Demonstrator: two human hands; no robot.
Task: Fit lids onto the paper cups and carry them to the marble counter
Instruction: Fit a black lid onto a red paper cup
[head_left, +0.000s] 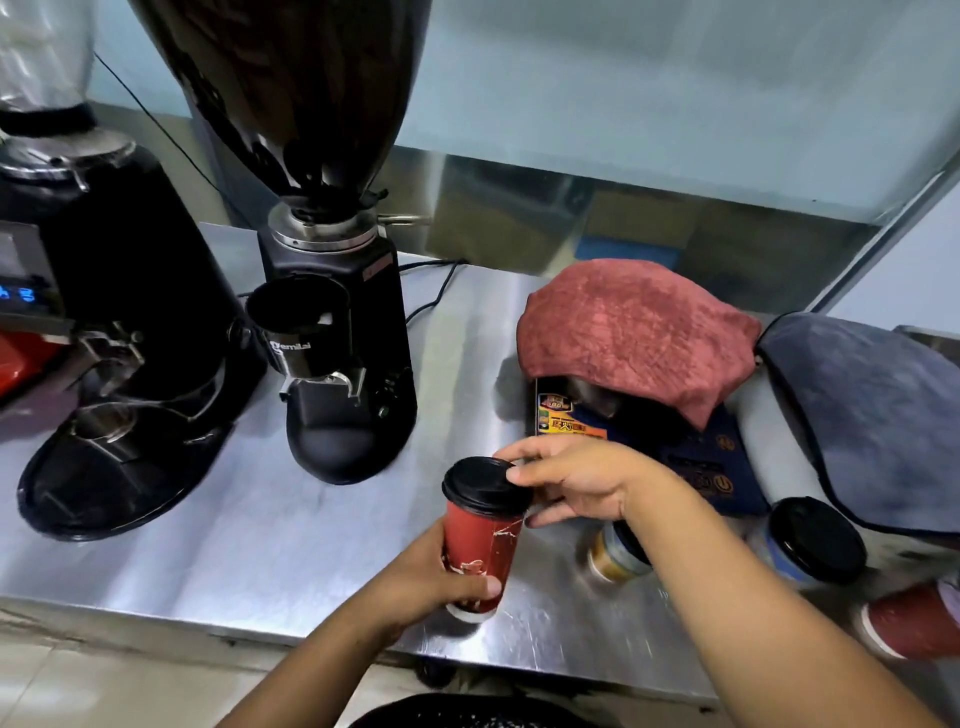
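L hand (415, 577) wrapped round lower body of red paper cup (483, 545). Cup approx. upright at front edge of stainless counter (260, 545); base contact can't be told. R hand (571, 483): thumb and fingers pinch rim of black lid (483, 486), which sits on cup mouth. To the right, lidded blue cup (810, 540). Further back: black coffee grinder (337, 364), red towel (634, 332).
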